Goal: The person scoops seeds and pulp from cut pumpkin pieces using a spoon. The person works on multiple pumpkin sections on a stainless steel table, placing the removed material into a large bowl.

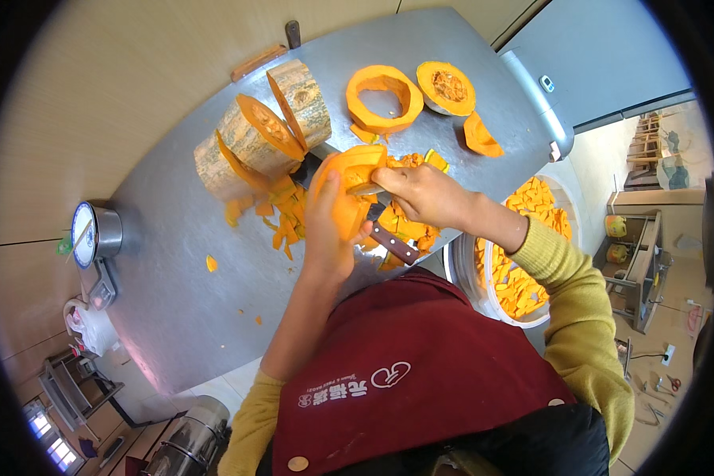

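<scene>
Here, in the middle of the frame, the left hand (331,226) clasped a hollowed pumpkin piece (349,213) around its outside. The right hand (422,192) pinched a metal tool (363,190) between thumb and fingers, its end at the hollow. Just below lay a brown-handled knife (394,243) among orange scraps (288,218). A pumpkin ring (387,124) and a seedy pumpkin end (450,86) sat at upper centre; chopped chunks (520,287) filled the right.

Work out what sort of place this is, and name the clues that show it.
Probably a kitchen, perhaps one cooking in bulk: a broad grey metal-looking worktop bears a pumpkin ring and a knife, and many cut pumpkin pieces fill containers beside it.
</scene>
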Demonstrator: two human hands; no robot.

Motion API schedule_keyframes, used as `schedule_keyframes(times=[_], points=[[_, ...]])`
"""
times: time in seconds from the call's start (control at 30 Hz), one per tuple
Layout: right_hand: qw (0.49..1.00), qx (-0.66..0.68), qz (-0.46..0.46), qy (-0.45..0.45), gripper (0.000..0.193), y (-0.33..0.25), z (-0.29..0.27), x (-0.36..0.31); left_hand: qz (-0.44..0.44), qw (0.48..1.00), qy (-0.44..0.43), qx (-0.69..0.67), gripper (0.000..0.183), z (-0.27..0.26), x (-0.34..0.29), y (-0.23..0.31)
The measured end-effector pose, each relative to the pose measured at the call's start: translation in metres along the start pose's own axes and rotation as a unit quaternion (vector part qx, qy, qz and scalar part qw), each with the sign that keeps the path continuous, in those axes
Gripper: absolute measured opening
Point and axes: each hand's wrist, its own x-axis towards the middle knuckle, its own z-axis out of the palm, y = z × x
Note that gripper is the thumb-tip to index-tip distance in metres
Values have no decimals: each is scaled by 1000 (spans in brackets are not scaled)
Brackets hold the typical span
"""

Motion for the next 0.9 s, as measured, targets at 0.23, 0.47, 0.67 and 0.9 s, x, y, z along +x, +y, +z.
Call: schedule_keyframes(times=[0.23,0.47,0.67,0.9], points=[[982,-143,-89,88,37,10,-11,-4,-106,982,-83,-132,43,2,6,6],[964,-85,101,231,31,-13,27,-4,41,997,-27,-62,49,8,3,0],[960,72,172,211,21,-33,40,-1,153,988,-24,11,51,5,5,0],[954,230,150,121,11,-31,26,1,203,973,-65,84,43,-5,18,-2]])
